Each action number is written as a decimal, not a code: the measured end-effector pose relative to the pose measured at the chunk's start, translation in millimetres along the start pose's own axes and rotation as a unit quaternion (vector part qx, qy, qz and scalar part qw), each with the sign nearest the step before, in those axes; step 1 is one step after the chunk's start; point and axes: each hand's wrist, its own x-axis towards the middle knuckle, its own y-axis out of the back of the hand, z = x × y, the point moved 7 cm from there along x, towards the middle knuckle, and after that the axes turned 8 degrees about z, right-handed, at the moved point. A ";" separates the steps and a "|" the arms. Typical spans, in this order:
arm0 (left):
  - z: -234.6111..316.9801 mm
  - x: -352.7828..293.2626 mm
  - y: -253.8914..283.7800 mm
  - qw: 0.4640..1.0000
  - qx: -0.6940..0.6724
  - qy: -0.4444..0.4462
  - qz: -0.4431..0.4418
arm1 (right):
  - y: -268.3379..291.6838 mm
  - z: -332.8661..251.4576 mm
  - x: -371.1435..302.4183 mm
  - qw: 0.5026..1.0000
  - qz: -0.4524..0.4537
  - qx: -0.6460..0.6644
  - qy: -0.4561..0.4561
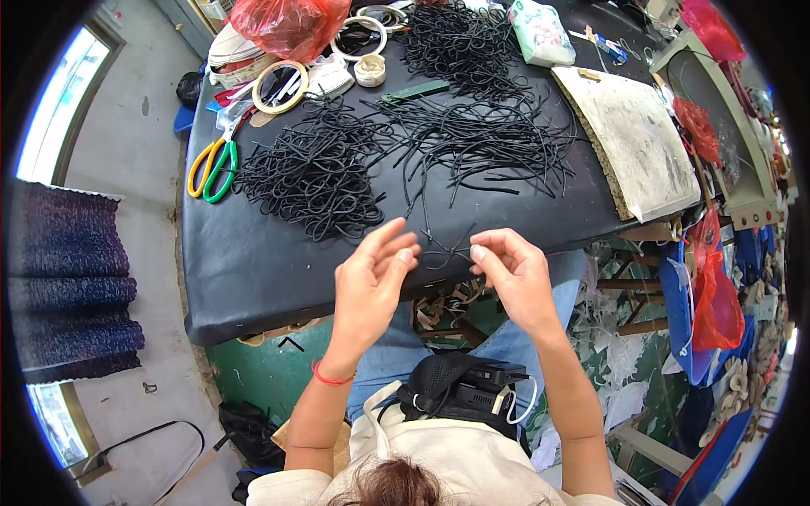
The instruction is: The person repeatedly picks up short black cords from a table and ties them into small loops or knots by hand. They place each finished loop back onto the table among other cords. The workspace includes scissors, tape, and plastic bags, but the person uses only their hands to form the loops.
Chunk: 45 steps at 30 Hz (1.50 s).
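Over the table's near edge, my right hand [525,277] pinches a thin black cord [449,252] between thumb and fingertips. Part of this cord forms a small loop, with ends sticking out toward the pile behind it. My left hand [369,277] is just left of the loop, fingers slightly blurred and apart, with nothing visible in it. Straight-lying black cords [498,152] spread across the table beyond my hands. To their left lies a heap of looped, knotted black cords [312,173]. Another tangled black heap [460,42] sits at the far side.
Scissors with yellow and green handles [221,169] lie at the table's left. Behind are tape rolls [281,88], a red plastic bag [291,25] and a green strip [415,91]. A worn pale board [629,139] rests at the right, near a tissue pack [541,34].
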 end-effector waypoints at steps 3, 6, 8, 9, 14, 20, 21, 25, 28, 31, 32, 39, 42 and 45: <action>13.6 0.2 14.3 0.973 0.146 -0.157 0.085 | 16.8 -27.0 1.3 0.959 0.140 -0.162 0.186; 29.7 -8.0 11.0 0.932 0.271 -0.220 0.102 | 29.5 -20.2 1.3 0.951 0.146 -0.183 0.201; 28.4 -12.4 6.1 0.902 0.315 -0.279 0.098 | 26.2 -19.3 -2.5 0.952 0.122 -0.187 0.211; 29.5 -15.6 -0.1 0.900 0.320 -0.281 0.094 | 22.3 -19.9 -4.2 0.951 0.112 -0.182 0.224; 28.9 -19.7 -29.3 0.882 0.325 -0.333 0.078 | 4.4 -20.6 -5.7 0.940 0.086 -0.190 0.270; 18.7 -11.2 -45.9 0.880 0.339 -0.328 0.057 | -3.9 -19.5 -2.8 0.939 0.071 -0.206 0.264; 17.7 -10.7 -47.0 0.874 0.347 -0.335 0.057 | -6.2 -19.8 -2.3 0.933 0.070 -0.221 0.275; 15.4 -9.1 -50.4 0.863 0.364 -0.346 0.057 | -10.1 -16.4 -1.6 0.927 0.077 -0.239 0.278; 13.5 -6.5 -51.2 0.870 0.359 -0.334 0.059 | -11.3 -15.3 -0.2 0.925 0.074 -0.249 0.276; 11.7 -5.6 -51.4 0.872 0.356 -0.330 0.061 | -12.5 -14.6 -0.1 0.921 0.076 -0.257 0.282; 12.0 -5.7 -51.4 0.872 0.355 -0.331 0.063 | -13.1 -14.8 -0.3 0.919 0.075 -0.260 0.287; 11.2 -5.3 -51.5 0.870 0.360 -0.331 0.064 | -14.2 -15.7 -0.5 0.913 0.068 -0.272 0.295; 13.0 -6.0 -51.7 0.871 0.366 -0.322 0.056 | -11.8 -11.1 -0.3 0.915 0.067 -0.253 0.308; 23.3 -10.3 -40.1 0.879 0.363 -0.306 0.053 | 4.8 -15.6 5.5 0.977 0.030 -0.128 0.168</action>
